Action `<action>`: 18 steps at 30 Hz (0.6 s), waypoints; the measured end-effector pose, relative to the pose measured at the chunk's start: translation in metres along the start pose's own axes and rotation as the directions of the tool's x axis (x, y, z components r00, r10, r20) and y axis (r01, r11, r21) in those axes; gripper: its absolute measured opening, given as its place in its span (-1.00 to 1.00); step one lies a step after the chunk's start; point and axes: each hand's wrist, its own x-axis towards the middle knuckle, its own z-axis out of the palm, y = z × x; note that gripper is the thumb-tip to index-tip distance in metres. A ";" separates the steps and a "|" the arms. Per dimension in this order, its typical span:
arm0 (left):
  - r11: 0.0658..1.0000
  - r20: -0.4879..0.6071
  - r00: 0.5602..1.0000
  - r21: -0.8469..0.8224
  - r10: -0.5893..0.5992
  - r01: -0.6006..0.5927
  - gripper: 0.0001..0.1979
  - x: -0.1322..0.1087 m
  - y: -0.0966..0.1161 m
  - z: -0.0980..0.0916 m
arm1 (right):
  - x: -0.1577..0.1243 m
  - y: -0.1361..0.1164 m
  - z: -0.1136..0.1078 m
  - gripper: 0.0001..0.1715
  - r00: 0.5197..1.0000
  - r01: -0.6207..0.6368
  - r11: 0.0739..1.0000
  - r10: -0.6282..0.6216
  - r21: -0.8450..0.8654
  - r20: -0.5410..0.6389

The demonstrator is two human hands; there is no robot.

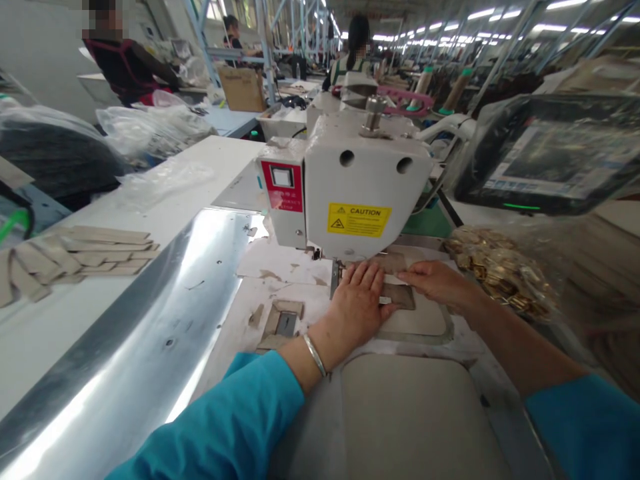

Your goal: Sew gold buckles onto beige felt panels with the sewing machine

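Note:
My left hand [359, 300] lies flat, fingers stretched forward, on a beige leather piece [417, 320] under the head of a white sewing machine [357, 193]. My right hand [437, 281] rests beside it on the right, fingers pressed down flat on the same piece and on a darker rectangular patch [400, 296] between the two hands. Both hands sit just in front of the needle area. A silver bangle [315, 355] circles my left wrist. Blue sleeves cover both forearms.
A pile of gold metal fittings in a clear bag [500, 270] lies at the right. Cut beige strips [75, 257] are stacked at the left. A control screen [550, 160] hangs at the upper right. A shiny metal guard [150, 333] runs diagonally. Other people work at the back.

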 end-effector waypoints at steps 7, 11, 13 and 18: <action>0.978 0.109 0.976 0.115 -0.188 0.176 -0.19 -0.015 0.021 -0.011 | -0.001 -0.002 0.003 -0.57 1.000 0.016 0.999 -0.016 0.029 0.013; 0.968 0.112 0.968 0.135 -0.226 0.211 -0.16 -0.017 0.024 -0.013 | 0.001 -0.003 0.002 -0.64 1.000 0.000 1.000 0.000 0.001 0.025; 0.968 0.115 0.967 0.132 -0.230 0.214 -0.14 -0.018 0.022 -0.013 | 0.002 -0.002 0.002 -0.66 1.000 -0.005 1.000 0.005 -0.008 0.022; 0.970 0.111 0.969 0.129 -0.220 0.205 -0.14 -0.015 0.017 -0.015 | 0.003 -0.004 0.000 -0.58 0.998 -0.023 1.000 0.022 0.018 0.054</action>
